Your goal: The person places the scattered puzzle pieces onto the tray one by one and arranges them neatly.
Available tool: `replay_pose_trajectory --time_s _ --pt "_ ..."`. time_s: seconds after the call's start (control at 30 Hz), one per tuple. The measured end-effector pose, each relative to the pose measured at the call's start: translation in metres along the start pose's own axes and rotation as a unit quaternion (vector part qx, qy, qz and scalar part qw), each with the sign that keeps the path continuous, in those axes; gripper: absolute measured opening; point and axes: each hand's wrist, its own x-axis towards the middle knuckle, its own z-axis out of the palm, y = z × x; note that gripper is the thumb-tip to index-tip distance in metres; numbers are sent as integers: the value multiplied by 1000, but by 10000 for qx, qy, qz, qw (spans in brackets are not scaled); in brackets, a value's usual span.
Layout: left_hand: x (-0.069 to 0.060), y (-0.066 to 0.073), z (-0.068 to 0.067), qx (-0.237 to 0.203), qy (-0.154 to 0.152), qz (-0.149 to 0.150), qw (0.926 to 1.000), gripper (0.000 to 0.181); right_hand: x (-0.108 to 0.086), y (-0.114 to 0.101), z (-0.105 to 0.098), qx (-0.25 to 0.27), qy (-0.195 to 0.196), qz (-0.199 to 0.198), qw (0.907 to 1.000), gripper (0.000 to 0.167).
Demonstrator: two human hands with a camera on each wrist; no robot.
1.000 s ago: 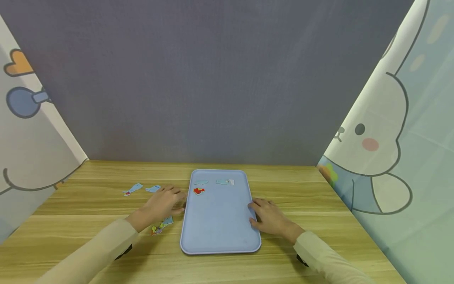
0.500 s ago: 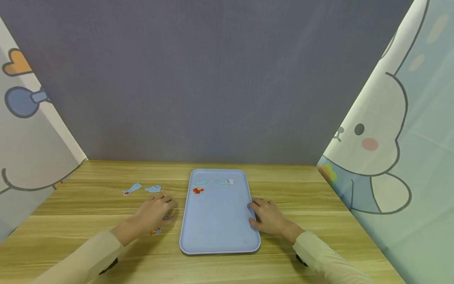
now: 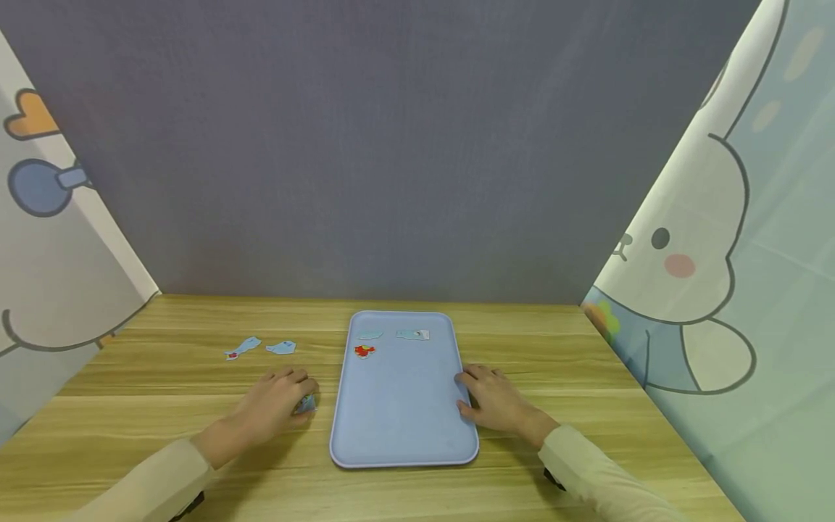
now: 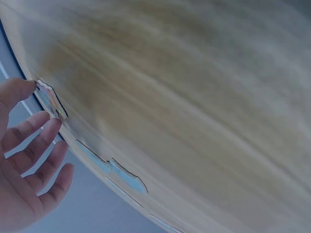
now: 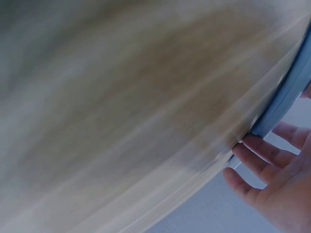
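Observation:
Between the thumb and fingertips of the left hand [image 3: 264, 408] is a colourful cut-out piece [image 3: 305, 404], left of the blue tray [image 3: 404, 465]. The left wrist view shows the thumb and a fingertip of that hand [image 4: 29, 165] at opposite ends of the piece [image 4: 52, 99], pinching it. The right hand [image 3: 499, 401] rests against the tray's right rim, fingers relaxed; in the right wrist view, fingertips of this hand [image 5: 284, 179] touch the tray edge [image 5: 279, 109]. Inside the tray lie a red piece [image 3: 364, 351] and two light-blue pieces [image 3: 370, 335], [image 3: 413, 334].
Two more light-blue pieces, one with a red spot [image 3: 243, 348] and one plain [image 3: 282, 348], lie on the wooden table [image 3: 196, 377] beyond the left hand. A grey panel [image 3: 372, 152] stands behind the table, with printed cloths at both sides.
The left hand has moved left and nearer the body, away from the tray's left rim, and its fingers have closed on the colourful piece. The right hand has stayed at the tray.

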Motion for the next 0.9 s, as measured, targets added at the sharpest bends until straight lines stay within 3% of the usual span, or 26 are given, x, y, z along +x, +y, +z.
replay_pose_trajectory --time_s 0.6,0.9 --pt "-6 -1 4 -113 187 -52 9997 24 0 -1 -1 -37 -2 4 10000 42" --pt "-6 -2 5 -387 112 -77 9992 24 -3 -1 0 -139 427 -324 9985 41"
